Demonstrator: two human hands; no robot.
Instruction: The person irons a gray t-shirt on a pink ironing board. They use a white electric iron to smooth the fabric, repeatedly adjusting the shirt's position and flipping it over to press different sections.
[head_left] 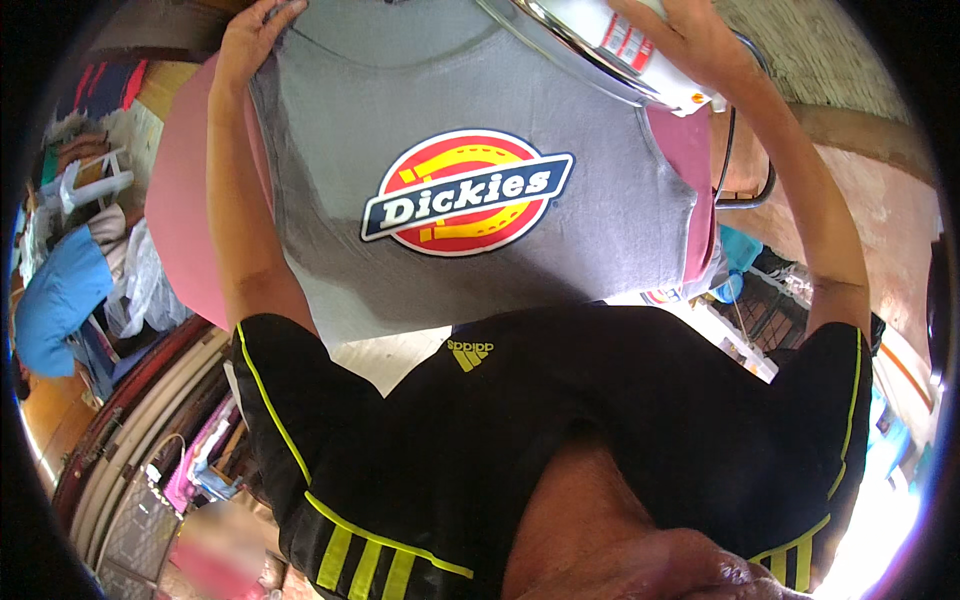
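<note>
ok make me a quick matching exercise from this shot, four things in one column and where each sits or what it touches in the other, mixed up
Things
1. left hand
2. right hand
3. grey t-shirt
4. pink board

Places
a. grips a white spray can at top right
b. lies under the shirt, showing at both sides
c. pinches the shirt's upper left corner
d. spread flat in the middle, round printed badge facing up

Pairs: 1-c, 2-a, 3-d, 4-b

Black short-sleeve shirt (600,400) w/ neon yellow piping, triple stripes at hem, small yellow chest logo; forearms bare.
</note>
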